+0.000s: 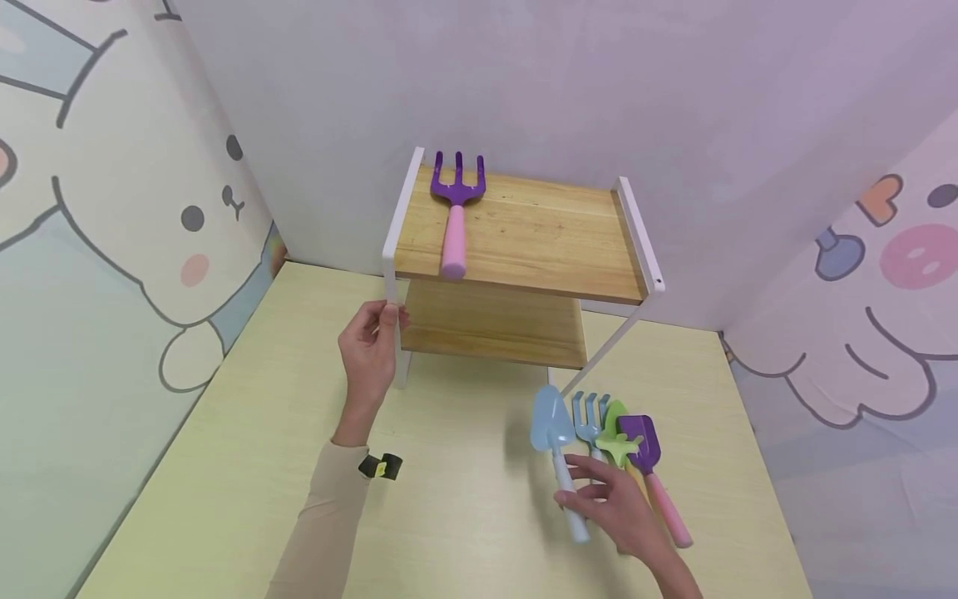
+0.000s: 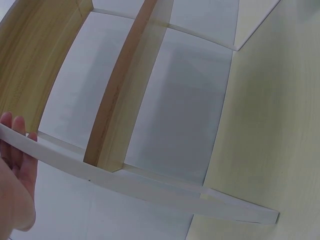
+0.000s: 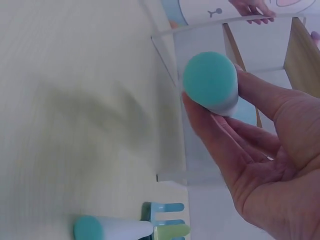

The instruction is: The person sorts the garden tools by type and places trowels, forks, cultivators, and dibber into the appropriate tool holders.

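White-painted side frame (image 1: pixel 404 208) at the left: a lopsided pull on it could, I judge, tilt the rack and let the purple fork (image 1: pixel 455 223) slide, since its pink handle reaches the front edge of the upper board (image 1: pixel 554 237). Further right, the light-blue trowel (image 1: pixel 563 476), lifted above the table (image 1: pixel 449 507), could swivel if the handle slips, and its blade might knock the rack's right leg (image 1: pixel 608 348). The blue fork (image 1: pixel 590 420) and purple spade (image 1: pixel 640 441) lie close enough to be nudged by a low wrist.

As for pose, the left hand (image 1: pixel 367 345) grips the frame below the upper board, forearm slanting up from the near side. The right hand (image 1: pixel 612 503) pinches the trowel's handle between thumb and fingers (teal end cap towards the wrist camera), blade pointing at the rack.
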Motion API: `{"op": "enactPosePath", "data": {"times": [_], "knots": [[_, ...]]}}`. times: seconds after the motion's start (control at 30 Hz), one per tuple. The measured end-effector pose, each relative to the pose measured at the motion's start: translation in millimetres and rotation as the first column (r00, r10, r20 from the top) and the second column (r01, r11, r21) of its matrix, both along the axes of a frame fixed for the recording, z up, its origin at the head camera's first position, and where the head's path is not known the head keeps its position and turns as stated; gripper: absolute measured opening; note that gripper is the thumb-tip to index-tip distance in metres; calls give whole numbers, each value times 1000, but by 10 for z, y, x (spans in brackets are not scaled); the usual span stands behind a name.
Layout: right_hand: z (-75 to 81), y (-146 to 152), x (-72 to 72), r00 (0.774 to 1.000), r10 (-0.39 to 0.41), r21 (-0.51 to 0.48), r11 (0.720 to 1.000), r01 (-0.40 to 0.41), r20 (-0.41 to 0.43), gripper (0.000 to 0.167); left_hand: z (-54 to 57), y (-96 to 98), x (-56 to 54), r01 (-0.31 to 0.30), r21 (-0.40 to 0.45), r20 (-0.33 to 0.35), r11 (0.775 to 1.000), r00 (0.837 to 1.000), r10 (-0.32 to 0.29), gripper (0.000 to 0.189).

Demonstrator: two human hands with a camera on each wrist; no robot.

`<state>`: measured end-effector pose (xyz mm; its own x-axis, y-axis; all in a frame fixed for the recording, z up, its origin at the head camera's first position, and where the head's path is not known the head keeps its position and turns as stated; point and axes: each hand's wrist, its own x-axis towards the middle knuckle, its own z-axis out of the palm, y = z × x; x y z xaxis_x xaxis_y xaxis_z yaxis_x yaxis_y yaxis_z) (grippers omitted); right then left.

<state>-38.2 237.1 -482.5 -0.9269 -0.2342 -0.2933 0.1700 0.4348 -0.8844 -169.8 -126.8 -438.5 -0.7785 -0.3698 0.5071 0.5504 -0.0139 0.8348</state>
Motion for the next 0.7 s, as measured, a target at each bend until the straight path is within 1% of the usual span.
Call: {"op": "enactPosePath", "data": {"times": [0.1, 0.23, 0.37, 0.47, 0.7], "knots": [[52, -22, -3, 1000, -8, -19, 1000, 7, -11, 59, -10, -4, 1, -1, -10, -10, 1000, 1000, 1, 18], [113, -50, -13, 999, -15, -39, 999, 14, -29, 59, -26, -9, -2, -1, -13, 0, 1000, 1000, 1, 19], [171, -82, -45, 998, -15, -16, 1000, 14, -68, 58, -28, -13, 0, -7, -14, 15, 1000, 1000, 7, 19], [205, -104, -79, 995, -10, -15, 1000, 8, -99, 59, -21, -11, 4, -4, -3, 23, 1000, 1000, 4, 18], [253, -153, -204, 987, -10, -52, 999, 1, -163, 57, -7, -6, 13, -1, 9, 31, 1000, 1000, 1, 18]]}}
